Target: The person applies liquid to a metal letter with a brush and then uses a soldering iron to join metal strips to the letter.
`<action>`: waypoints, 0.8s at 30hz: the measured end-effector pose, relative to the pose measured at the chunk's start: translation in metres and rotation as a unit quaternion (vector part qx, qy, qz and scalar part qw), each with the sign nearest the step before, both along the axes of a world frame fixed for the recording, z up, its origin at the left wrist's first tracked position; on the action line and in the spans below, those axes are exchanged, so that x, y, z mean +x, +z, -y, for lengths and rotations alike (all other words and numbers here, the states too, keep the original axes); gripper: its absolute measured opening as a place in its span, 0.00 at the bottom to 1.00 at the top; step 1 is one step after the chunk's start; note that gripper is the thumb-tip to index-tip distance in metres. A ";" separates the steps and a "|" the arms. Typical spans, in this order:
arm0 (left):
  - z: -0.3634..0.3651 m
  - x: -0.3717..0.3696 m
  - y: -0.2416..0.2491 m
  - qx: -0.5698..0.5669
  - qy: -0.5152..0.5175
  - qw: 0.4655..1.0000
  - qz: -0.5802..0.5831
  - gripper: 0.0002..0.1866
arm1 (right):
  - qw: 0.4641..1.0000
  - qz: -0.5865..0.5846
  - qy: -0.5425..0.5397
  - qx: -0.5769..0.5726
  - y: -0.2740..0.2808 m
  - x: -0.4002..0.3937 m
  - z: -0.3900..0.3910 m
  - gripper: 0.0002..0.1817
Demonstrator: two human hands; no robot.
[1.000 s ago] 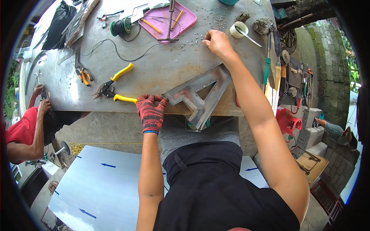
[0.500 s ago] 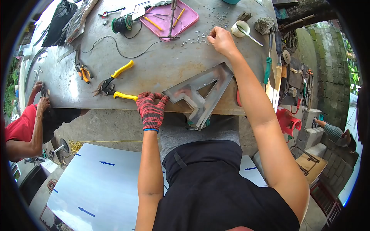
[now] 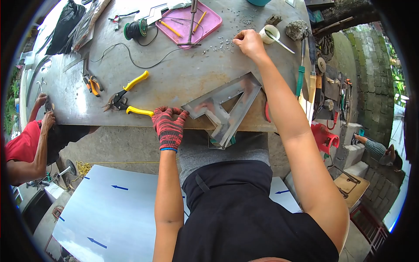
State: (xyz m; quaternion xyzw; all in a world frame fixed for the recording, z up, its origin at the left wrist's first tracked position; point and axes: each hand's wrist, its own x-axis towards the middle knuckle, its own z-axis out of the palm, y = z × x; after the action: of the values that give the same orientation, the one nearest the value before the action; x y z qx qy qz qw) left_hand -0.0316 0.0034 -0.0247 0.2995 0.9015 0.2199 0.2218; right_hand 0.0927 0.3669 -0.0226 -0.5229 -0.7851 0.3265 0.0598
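Observation:
My left hand [image 3: 168,126], in a red-and-black knitted glove, pinches the left corner of a shiny sheet-metal letter A [image 3: 247,94]. The letter lies tilted at the table's front edge, with its lower end jutting past it. My bare right hand [image 3: 250,43] is closed above the table beside scattered small metal bits [image 3: 222,45]. Its fingertips are pressed together, and whatever they hold is too small or hidden to make out. Just right of that hand stands a white cup [image 3: 269,34] with a thin stick in it. Yellow-handled tin snips [image 3: 126,97] lie left of my gloved hand.
Orange-handled pliers [image 3: 93,85], a wire spool [image 3: 135,29] and a pink tray [image 3: 212,25] with pencils are on the metal table [image 3: 174,78]. A stone [image 3: 297,29] and green-handled screwdriver [image 3: 300,81] lie at the right edge. A co-worker in a red shirt [image 3: 24,144] works at left.
The whole view has shifted slightly. My left hand stays at the letter's corner, and my right hand remains closed by the metal bits with little visible movement.

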 end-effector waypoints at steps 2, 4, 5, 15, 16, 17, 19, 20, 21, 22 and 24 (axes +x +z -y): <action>0.000 -0.001 0.000 0.001 -0.004 1.000 -0.010 0.17 | 0.998 0.035 0.004 0.043 -0.005 -0.007 0.000 0.11; 0.000 -0.002 -0.002 -0.009 -0.003 1.000 -0.003 0.17 | 0.997 0.060 0.007 0.041 -0.005 -0.011 -0.001 0.12; 0.000 -0.003 -0.004 -0.014 -0.001 1.000 -0.004 0.17 | 0.996 0.085 0.011 0.039 -0.006 -0.014 0.000 0.12; 0.000 -0.001 0.000 -0.017 0.005 1.000 0.000 0.17 | 0.996 0.005 0.064 0.062 0.017 -0.013 0.033 0.13; -0.001 -0.001 -0.001 -0.021 0.002 1.000 0.000 0.17 | 0.995 -0.013 0.099 0.023 0.028 -0.010 0.055 0.13; 0.000 -0.001 -0.003 -0.025 0.001 1.000 0.002 0.17 | 0.991 -0.031 0.132 -0.017 0.039 -0.006 0.080 0.14; 0.001 -0.001 -0.007 0.008 0.000 1.000 -0.020 0.16 | 0.981 -0.033 0.177 -0.074 0.054 0.003 0.143 0.12; 0.002 -0.001 -0.008 0.003 -0.003 1.000 -0.016 0.16 | 0.974 -0.031 0.202 -0.092 0.053 0.006 0.169 0.11; 0.000 -0.002 -0.007 0.002 -0.007 1.000 -0.022 0.16 | 0.972 -0.032 0.218 -0.078 0.043 0.009 0.192 0.11; 0.000 -0.003 -0.006 0.001 -0.011 1.000 -0.029 0.17 | 0.972 -0.018 0.225 -0.064 0.040 0.009 0.209 0.09; 0.000 -0.003 -0.007 -0.002 -0.014 0.999 -0.033 0.17 | 0.976 -0.022 0.215 -0.001 0.025 0.010 0.230 0.08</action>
State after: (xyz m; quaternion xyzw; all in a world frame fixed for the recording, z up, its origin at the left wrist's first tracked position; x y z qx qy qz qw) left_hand -0.0343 0.0035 -0.0313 0.3188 0.9046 0.2047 0.1953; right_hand 0.1026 0.1373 0.0026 -0.3343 -0.8774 0.3440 0.0049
